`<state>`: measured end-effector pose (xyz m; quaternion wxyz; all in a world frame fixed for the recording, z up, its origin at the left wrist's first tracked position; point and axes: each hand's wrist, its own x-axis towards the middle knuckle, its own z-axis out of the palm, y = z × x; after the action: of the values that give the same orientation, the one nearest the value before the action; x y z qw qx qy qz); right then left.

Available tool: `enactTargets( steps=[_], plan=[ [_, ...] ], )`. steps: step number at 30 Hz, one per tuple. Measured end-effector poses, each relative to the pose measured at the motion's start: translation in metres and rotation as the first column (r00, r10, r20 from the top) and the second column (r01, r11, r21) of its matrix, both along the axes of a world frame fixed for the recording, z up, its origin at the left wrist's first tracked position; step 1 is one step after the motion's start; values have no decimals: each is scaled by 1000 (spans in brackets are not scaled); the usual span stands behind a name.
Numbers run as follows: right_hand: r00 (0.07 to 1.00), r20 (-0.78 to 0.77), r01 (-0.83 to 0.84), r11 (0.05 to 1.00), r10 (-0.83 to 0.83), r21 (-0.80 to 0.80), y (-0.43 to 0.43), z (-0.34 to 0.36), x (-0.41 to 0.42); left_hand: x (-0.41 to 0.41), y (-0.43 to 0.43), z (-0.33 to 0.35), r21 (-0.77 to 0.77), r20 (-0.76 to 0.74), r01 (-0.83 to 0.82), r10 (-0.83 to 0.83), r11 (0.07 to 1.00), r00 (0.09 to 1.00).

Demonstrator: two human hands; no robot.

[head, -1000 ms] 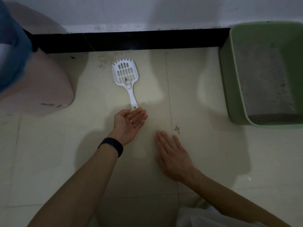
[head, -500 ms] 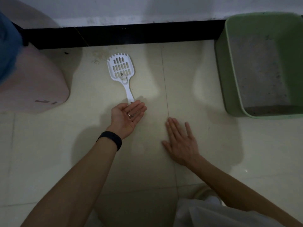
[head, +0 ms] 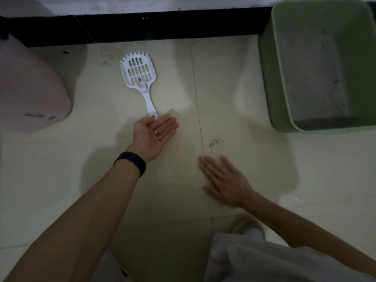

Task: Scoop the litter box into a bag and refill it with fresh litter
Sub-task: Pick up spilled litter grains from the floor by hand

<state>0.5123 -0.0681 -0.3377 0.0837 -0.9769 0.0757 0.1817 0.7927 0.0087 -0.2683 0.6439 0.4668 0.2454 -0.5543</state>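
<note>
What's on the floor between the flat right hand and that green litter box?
In the head view, scattered litter grains lie between the right hand and the litter box; otherwise bare tile.

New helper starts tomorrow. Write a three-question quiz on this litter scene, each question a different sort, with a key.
1. True or false: the scoop is held in a hand.
2. Which hand is palm up? A) left hand B) right hand C) both
3. Fill in: the spilled grains lie on the floor between the right hand and the green ____.

Key:
1. False. It lies on the floor; the left fingertips are at its handle end but not closed on it.
2. A. It is cupped with a few grains in it; the right is flat, palm down.
3. Box.
</note>
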Motion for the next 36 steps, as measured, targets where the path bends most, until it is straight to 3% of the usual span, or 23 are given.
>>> enactTargets(
  steps=[4,8,13,19,21,23,24,29,33,36],
  plan=[
    [993,-16,115,990,-116,-82,-35,8,18,-6,-2,2,-1,8,16,-16,1000,1000],
    [986,27,163,985,-162,-60,-35,17,11,-10,-8,4,-3,13,31,-31,1000,999],
    [998,-4,-58,997,58,57,-2,4,-7,-17,-11,1,7,2,50,-50,999,999],
    [937,69,345,939,-343,-5,-36,9,12,-20,-13,2,25,9,74,-74,997,997],
    [839,92,536,844,-536,23,-49,8,13,-19,-12,2,27,13,72,-73,997,997],
    [665,65,738,668,-744,98,-52,4,17,-17,-11,2,29,16,70,-71,997,997],
    [623,39,774,622,-782,117,-47,1,21,-16,-11,2,29,18,69,-69,997,997],
    [705,37,695,700,-708,162,-8,-3,40,-14,-12,1,24,9,59,-59,998,998],
    [850,102,479,840,-516,256,-24,8,42,-18,-14,3,20,6,66,-66,998,998],
    [779,161,572,792,-606,211,-57,9,47,-20,-16,5,19,-3,65,-65,998,998]
  ],
)
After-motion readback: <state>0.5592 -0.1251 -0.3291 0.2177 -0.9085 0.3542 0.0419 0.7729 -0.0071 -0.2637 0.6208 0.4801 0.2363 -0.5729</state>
